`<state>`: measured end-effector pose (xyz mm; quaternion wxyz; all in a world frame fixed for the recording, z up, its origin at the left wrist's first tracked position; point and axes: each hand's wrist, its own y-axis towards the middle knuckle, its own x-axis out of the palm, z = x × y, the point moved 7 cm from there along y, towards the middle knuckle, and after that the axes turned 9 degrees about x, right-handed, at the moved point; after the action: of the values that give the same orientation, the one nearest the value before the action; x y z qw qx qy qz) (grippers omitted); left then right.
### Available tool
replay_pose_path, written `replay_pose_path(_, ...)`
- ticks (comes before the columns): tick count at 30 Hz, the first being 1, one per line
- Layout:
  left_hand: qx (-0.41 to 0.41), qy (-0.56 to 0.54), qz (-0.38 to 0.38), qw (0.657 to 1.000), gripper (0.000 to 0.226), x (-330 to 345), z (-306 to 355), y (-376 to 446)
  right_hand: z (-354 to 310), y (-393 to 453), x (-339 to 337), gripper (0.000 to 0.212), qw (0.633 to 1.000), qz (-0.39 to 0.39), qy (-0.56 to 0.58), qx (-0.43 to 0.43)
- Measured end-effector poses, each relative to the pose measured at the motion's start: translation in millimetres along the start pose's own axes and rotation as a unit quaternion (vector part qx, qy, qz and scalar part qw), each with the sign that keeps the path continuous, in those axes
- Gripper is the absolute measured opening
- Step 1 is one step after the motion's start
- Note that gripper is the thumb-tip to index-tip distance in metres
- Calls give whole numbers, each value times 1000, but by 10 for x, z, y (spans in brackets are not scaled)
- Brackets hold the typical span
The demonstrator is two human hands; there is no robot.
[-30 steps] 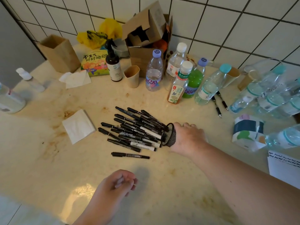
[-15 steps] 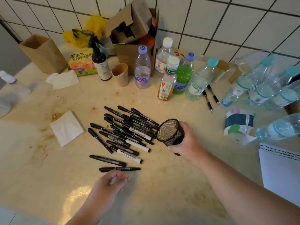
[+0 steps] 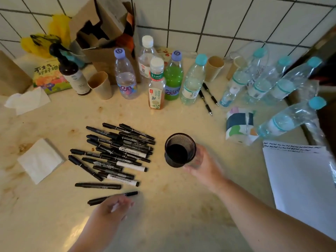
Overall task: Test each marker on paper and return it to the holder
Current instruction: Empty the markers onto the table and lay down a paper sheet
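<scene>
The right hand [image 3: 203, 166] grips the upright black mesh holder [image 3: 179, 150] on the desk [image 3: 172, 206]; the left hand [image 3: 111, 209], loosely curled, reaches the nearest black marker [image 3: 112, 196] and should pinch it mid-barrel.

Mesh holder [image 3: 180, 150] tipped upright off the marker pile [image 3: 116, 151], left hand [image 3: 113, 206] reaching nearest marker [image 3: 112, 196]

One head-worn camera looks steeply down and forward over the counter [image 3: 181, 206], close enough that both forearms enter from the bottom edge. The tiled wall [image 3: 218, 19] fills the top of the frame. Wide lens; edges bend.
</scene>
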<state>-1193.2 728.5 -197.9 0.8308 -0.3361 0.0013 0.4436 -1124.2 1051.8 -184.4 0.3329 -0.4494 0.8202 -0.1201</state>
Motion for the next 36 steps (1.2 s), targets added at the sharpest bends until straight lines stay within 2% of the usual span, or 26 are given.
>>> replay_pose_path(7,51,-16,-20,998,7,285,280,5,301,-478,-514,62,1000,23,5,20)
replay_pose_path(10,50,-4,-47,998,25,545,400,-79,461,-775,-757,53,999,35,30,24)
replay_pose_path(16,49,-3,-51,998,22,1171,637,-412,1117,-1296,-1277,27,992,95,76,28)
replay_pose_path(20,55,-31,-35,997,27,1701,709,-729,1545,-1568,-1715,33,991,105,66,39)
replay_pose_path(22,62,-31,-44,997,30,1987,735,-852,1714,-1668,-1931,14,992,92,79,45)
replay_pose_path(23,66,-29,-49,996,31,2123,751,-906,1810,-1702,-2040,12,992,83,77,51)
replay_pose_path(29,76,-28,-67,994,32,2751,915,-1148,2367,-1823,-2559,9,992,60,35,109)
replay_pose_path(34,60,-3,-110,992,29,3062,1042,-1266,2611,-1831,-3088,12,973,177,-49,142)
replay_pose_path(36,55,16,-137,989,28,3161,1075,-1278,2753,-1810,-3255,30,956,217,-68,187)
